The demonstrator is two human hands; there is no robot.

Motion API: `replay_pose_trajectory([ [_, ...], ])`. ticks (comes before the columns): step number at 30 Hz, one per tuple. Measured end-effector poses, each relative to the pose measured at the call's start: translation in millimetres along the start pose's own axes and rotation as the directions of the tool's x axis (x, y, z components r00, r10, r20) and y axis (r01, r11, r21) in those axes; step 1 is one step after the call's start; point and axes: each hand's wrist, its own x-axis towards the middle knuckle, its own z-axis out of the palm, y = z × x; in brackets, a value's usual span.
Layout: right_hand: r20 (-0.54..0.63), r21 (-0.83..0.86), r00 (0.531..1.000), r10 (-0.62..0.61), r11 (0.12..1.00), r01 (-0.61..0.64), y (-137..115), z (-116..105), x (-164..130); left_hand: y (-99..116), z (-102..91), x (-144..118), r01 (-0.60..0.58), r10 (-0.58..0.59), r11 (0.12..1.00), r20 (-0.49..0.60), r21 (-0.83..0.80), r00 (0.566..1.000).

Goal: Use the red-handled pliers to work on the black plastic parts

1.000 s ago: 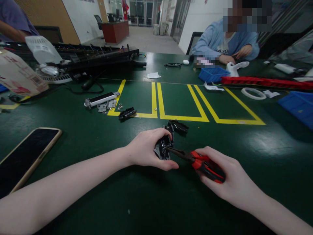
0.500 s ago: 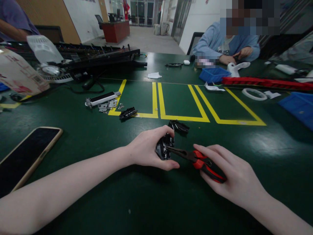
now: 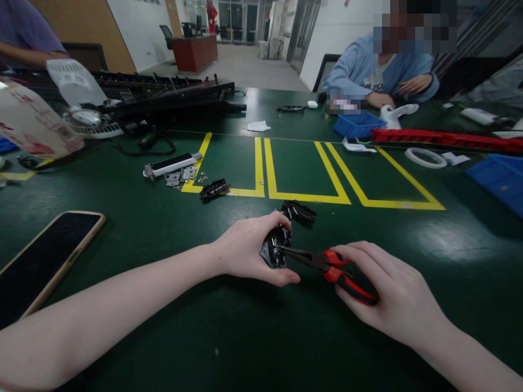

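Note:
My left hand grips a small black plastic part just above the dark green table. My right hand is closed on the red and black handles of needle-nose pliers. The pliers' thin jaws point left and their tips reach into the black part. A second black part lies on the table just beyond my left hand.
A phone lies face up at the left. A third black part, small metal brackets and a silver bar lie by the yellow tape lines. Blue bins and a seated person are across the table.
My right hand's fingers lifted off the pliers handles half a second ago and have closed on them again. The pliers and the black part have stayed in place.

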Motion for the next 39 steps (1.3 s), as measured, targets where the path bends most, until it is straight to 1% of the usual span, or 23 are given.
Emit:
replay_pose_trajectory([
  [5, 0.041, 0.058, 0.999, 0.031, 0.998, -0.033, -1.2, 1.3, 0.7, -2.1, 0.9, 0.7, 0.009, -0.009, 1.0, -0.013, 0.005, 1.0],
  [10, 0.129, 0.193, 0.985, 0.117, 0.971, -0.14, -6.5, 1.9, 3.7, 0.6, -0.3, 0.2, 0.002, -0.002, 1.0, -0.006, 0.025, 1.0],
  [15, 0.187, 0.244, 0.963, 0.195, 0.94, -0.238, -11.6, 0.3, 6.0, -0.2, 0.6, 0.2, 0.027, -0.027, 1.0, -0.02, 0.003, 0.999],
  [18, 0.182, 0.236, 0.97, 0.161, 0.951, -0.202, -9.5, 0.7, 5.0, -1.1, 0.9, 0.3, 0.042, -0.042, 0.999, -0.016, 0.001, 0.999],
  [20, 0.144, 0.2, 0.981, 0.131, 0.967, -0.158, -6.7, 1.7, 3.7, -1.1, 0.8, 0.2, 0.05, -0.05, 0.999, -0.015, -0.001, 0.999],
  [25, 0.028, 0.05, 0.999, 0.036, 0.998, -0.038, -2.1, 2.9, 1.8, -0.6, 0.3, -0.2, 0.046, -0.047, 0.999, -0.022, -0.01, 0.999],
  [29, -0.018, -0.046, 0.999, -0.033, 0.998, 0.033, -1.1, 1.0, 2.0, 0.5, -0.5, -0.2, 0.04, -0.04, 0.999, -0.003, -0.023, 0.999],
  [35, -0.041, -0.111, 0.994, -0.097, 0.99, 0.092, -2.3, -2.8, 5.6, -0.4, 0.8, 0.3, 0.02, -0.02, 1.0, -0.006, -0.023, 1.0],
  [37, -0.038, -0.101, 0.995, -0.092, 0.991, 0.088, -2.6, -2.9, 6.0, -0.7, 1.1, 0.5, 0.006, -0.006, 1.0, -0.001, -0.01, 1.0],
  [39, -0.026, -0.063, 0.998, -0.06, 0.996, 0.059, -2.4, -2.1, 5.2, -0.6, 0.9, 0.9, -0.002, 0.002, 1.0, 0.005, 0.003, 1.0],
])
